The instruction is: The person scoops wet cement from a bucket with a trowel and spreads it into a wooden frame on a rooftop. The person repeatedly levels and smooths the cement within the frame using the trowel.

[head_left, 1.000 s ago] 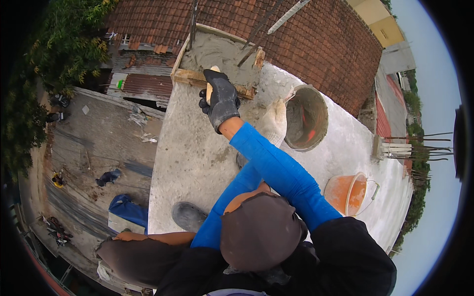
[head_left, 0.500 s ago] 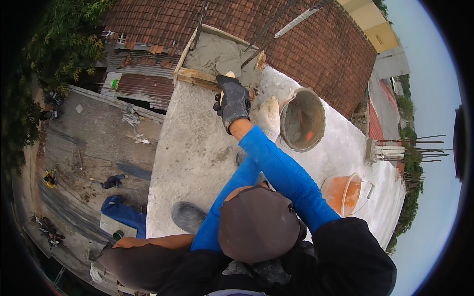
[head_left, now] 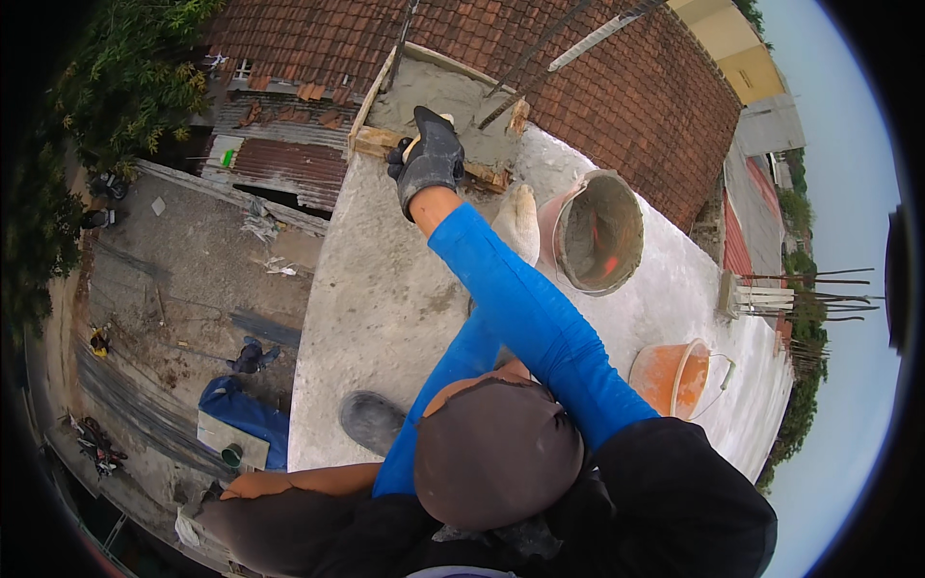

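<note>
My right hand (head_left: 427, 154), in a dark glove, is closed round a pale wooden-handled tool (head_left: 412, 149) at the near edge of a wooden form (head_left: 371, 141) filled with wet grey mortar (head_left: 434, 79). The tool's working end is mostly hidden. My left hand (head_left: 516, 222), in a white knitted glove, lies beside a mortar-coated pinkish bucket (head_left: 557, 236), partly behind my right forearm; its finger shape is unclear. Rebar (head_left: 500, 109) rises from the mortar. My bent legs and a grey boot (head_left: 369, 421) are below.
An orange bucket (head_left: 655, 378) stands right on the concrete ledge (head_left: 339, 299), which drops left to a yard with two people (head_left: 249, 356), (head_left: 99, 342), motorbikes (head_left: 96, 448) and a blue tarp (head_left: 241, 414). Tiled roofs (head_left: 631, 116) lie beyond; rebar (head_left: 819, 294) juts at right.
My right hand moved right, then back left and up with the tool. My left hand has drawn slightly left from the bucket's rim. The figure in dark clothes below has shifted right.
</note>
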A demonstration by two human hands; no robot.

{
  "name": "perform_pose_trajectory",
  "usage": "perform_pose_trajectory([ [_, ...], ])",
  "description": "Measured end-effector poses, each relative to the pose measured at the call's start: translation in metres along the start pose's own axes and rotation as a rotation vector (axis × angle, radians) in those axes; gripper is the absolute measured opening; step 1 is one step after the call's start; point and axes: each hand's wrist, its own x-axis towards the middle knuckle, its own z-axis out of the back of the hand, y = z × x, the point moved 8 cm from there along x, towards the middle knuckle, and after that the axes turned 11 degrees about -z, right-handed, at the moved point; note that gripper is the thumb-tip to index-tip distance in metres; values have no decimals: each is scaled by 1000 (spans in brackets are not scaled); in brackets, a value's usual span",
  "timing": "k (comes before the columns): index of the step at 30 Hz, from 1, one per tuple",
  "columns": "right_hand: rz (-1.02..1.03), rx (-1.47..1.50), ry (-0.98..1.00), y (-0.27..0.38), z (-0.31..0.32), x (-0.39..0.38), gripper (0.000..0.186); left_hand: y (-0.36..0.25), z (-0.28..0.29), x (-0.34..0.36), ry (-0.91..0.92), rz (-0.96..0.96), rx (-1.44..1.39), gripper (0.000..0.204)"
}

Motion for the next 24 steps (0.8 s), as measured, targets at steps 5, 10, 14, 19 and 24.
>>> perform_pose_trajectory([
  [5,9,-106,92,-11,-6,-16,29,13,3,-6,26,34,-67,45],
  [10,-11,-183,-14,3,14,-28,30,24,4,-9,58,57,-125,46],
  [14,-16,-47,-16,9,10,-15,32,31,4,-8,71,66,-156,47],
  [19,36,-142,104,-2,-26,-3,28,40,0,-8,93,65,-191,47],
  [24,11,-315,136,10,-12,-15,30,48,-3,-6,113,63,-226,48],
])
